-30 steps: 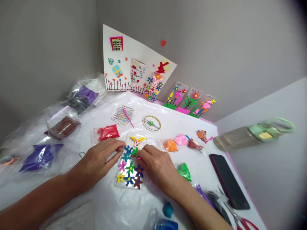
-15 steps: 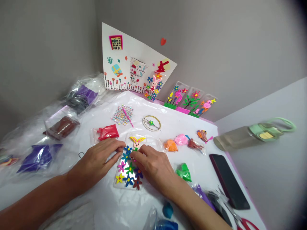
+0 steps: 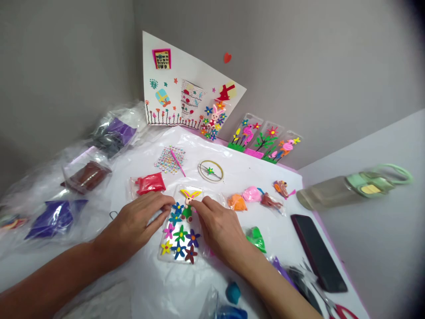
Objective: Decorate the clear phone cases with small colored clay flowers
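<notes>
A clear phone case (image 3: 179, 256) lies flat on the white table in front of me, covered with small clay flowers (image 3: 181, 234) and a clay bunny (image 3: 188, 200) with yellow ears near its top. My left hand (image 3: 141, 221) rests flat on the case's left edge, fingers stretched toward the blue flower. My right hand (image 3: 219, 228) lies on the right side, with its forefinger and thumb tips touching the bunny's head. Neither hand holds anything I can see.
Bags of clay surround the case: red (image 3: 150, 183), brown (image 3: 86, 176), purple (image 3: 56, 217), orange (image 3: 237, 202), pink (image 3: 251, 193), green (image 3: 255, 238). A gem sheet (image 3: 170, 159), ring (image 3: 210, 171), dark phone (image 3: 318, 252), scissors (image 3: 341, 310), decorated card (image 3: 186, 95) and finished cases (image 3: 264, 139) stand around.
My right hand has slid up the case, from the green flower stem area to the bunny's head, uncovering more flowers. The left hand has stayed put.
</notes>
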`<move>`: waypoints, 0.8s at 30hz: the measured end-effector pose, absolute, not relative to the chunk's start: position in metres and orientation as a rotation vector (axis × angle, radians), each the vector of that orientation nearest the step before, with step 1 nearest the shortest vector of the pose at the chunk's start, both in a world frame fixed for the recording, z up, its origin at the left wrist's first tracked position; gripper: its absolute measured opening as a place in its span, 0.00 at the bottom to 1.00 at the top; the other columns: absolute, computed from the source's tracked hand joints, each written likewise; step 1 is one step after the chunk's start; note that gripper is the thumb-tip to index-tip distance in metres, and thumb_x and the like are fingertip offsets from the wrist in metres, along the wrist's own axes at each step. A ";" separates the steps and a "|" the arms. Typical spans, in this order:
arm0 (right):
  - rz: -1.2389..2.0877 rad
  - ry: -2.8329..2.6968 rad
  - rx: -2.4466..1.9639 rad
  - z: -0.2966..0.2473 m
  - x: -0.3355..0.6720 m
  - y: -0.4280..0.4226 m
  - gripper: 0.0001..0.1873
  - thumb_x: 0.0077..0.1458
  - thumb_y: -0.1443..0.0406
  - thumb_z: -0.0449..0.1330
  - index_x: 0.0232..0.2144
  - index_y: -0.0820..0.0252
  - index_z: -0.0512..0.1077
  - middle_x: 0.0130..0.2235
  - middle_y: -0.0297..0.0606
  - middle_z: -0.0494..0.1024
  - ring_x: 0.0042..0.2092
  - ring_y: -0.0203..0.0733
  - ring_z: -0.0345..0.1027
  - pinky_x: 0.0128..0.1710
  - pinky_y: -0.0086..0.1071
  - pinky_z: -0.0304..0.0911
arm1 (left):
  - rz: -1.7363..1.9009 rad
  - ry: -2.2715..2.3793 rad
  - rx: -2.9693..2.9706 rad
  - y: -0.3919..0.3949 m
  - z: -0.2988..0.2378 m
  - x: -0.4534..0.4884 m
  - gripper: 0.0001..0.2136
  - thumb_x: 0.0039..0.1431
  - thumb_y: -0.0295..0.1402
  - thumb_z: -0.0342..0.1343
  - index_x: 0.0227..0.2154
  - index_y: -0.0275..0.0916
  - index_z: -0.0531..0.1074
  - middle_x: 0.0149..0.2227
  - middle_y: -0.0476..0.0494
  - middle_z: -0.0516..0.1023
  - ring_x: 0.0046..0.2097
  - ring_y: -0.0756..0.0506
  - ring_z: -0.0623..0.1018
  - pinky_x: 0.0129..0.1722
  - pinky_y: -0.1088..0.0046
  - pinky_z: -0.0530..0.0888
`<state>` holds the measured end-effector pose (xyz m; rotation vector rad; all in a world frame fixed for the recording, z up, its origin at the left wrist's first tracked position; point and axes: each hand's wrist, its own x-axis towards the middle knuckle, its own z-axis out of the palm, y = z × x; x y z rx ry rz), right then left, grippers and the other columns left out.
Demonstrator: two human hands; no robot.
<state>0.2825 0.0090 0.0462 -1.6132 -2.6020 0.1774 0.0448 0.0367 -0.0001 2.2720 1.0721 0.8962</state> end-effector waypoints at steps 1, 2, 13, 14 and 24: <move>0.187 -2.609 -1.626 0.047 0.282 0.009 0.25 0.59 0.80 0.54 0.54 0.57 0.72 0.41 0.40 0.77 0.37 0.41 0.71 0.29 0.30 0.52 | 0.896 1.072 2.271 0.037 0.000 0.045 0.09 0.75 0.38 0.49 0.48 0.44 0.73 0.44 0.47 0.82 0.46 0.44 0.82 0.47 0.69 0.75; 0.195 -2.612 -1.640 0.048 0.282 0.009 0.26 0.59 0.80 0.54 0.55 0.57 0.72 0.41 0.40 0.77 0.38 0.41 0.71 0.29 0.30 0.53 | 0.893 1.073 2.269 0.037 0.000 0.045 0.09 0.75 0.38 0.49 0.48 0.44 0.73 0.44 0.47 0.82 0.46 0.44 0.82 0.48 0.69 0.75; 0.178 -2.394 -1.525 0.060 0.287 0.010 0.17 0.69 0.74 0.50 0.54 0.61 0.72 0.40 0.41 0.78 0.35 0.42 0.73 0.31 0.31 0.57 | 0.963 1.078 2.285 0.037 0.003 0.045 0.10 0.75 0.39 0.49 0.49 0.42 0.73 0.45 0.46 0.82 0.46 0.44 0.82 0.49 0.70 0.75; 0.181 -2.344 -1.483 0.063 0.288 0.009 0.16 0.70 0.72 0.50 0.54 0.61 0.72 0.40 0.41 0.79 0.35 0.42 0.73 0.32 0.31 0.59 | 0.979 1.086 2.269 0.037 0.004 0.045 0.11 0.75 0.40 0.49 0.49 0.42 0.73 0.46 0.45 0.82 0.47 0.44 0.82 0.50 0.70 0.75; 0.041 -2.229 -1.473 0.103 0.297 -0.019 0.07 0.66 0.69 0.59 0.34 0.59 0.66 0.31 0.33 0.77 0.25 0.35 0.63 0.27 0.28 0.52 | 0.944 1.064 2.155 0.030 0.021 0.040 0.15 0.76 0.42 0.46 0.41 0.42 0.76 0.33 0.51 0.80 0.34 0.48 0.80 0.37 0.74 0.75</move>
